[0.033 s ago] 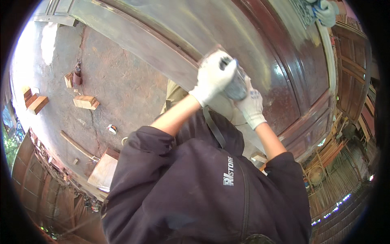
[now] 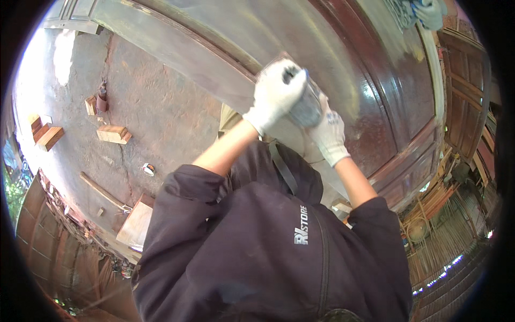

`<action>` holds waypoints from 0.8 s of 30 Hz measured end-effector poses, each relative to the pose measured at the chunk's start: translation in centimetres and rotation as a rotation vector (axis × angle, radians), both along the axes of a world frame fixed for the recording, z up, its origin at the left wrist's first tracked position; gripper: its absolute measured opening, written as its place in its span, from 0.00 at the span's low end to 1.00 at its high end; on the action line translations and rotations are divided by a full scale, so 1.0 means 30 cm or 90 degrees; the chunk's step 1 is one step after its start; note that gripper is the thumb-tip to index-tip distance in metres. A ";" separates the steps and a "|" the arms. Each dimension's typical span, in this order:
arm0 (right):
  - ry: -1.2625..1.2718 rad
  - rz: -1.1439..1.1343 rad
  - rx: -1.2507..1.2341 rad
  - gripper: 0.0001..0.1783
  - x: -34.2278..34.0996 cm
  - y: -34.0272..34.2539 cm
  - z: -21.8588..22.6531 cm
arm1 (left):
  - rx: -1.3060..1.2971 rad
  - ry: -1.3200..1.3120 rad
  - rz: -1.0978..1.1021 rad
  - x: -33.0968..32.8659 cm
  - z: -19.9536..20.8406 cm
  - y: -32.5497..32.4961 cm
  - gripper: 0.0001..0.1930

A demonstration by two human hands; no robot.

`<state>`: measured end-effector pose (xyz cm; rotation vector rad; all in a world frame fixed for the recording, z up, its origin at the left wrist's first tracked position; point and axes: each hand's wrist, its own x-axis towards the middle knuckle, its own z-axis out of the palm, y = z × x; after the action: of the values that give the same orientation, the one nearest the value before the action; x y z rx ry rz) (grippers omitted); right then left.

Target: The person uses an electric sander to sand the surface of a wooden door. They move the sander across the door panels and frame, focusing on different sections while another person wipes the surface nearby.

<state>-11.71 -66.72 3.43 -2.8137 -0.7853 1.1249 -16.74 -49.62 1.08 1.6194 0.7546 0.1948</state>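
Both my hands wear white gloves and grip a dark grey hand-held power sander (image 2: 307, 110). My left hand (image 2: 278, 91) is closed over its top end, next to a thin flat pad edge. My right hand (image 2: 329, 133) wraps its lower right side, fingers partly hidden. Beneath the sander lies a large panelled wooden door (image 2: 343, 70), dull and greyish in places, glossy dark red-brown elsewhere. The pad's underside is hidden, so its contact with the wood cannot be seen.
At the upper right, another person's gloved hand (image 2: 429, 13) is at the door's far side. Wood blocks (image 2: 113, 134) and a long-handled tool (image 2: 102, 190) lie on the floor to the left. Panelled doors (image 2: 464, 91) stand at the right.
Both hands and the sander have shifted slightly left and away from me over the door. The other person's hand has moved slightly.
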 end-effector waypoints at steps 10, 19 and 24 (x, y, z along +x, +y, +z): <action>-0.058 -0.048 0.290 0.23 0.075 0.806 -0.067 | 0.046 -0.079 -0.035 0.071 -0.194 0.950 0.16; 0.008 -0.035 0.356 0.28 0.016 0.598 -0.039 | 0.074 -0.023 -0.080 -0.003 -0.223 0.873 0.17; 0.056 -0.108 0.205 0.45 0.015 0.135 0.039 | 0.553 -0.104 -0.305 0.108 -0.124 0.283 0.17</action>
<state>-11.27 -62.68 4.59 -2.4938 -0.6405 0.9890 -13.51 -41.12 -2.63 2.5135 0.1112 0.3271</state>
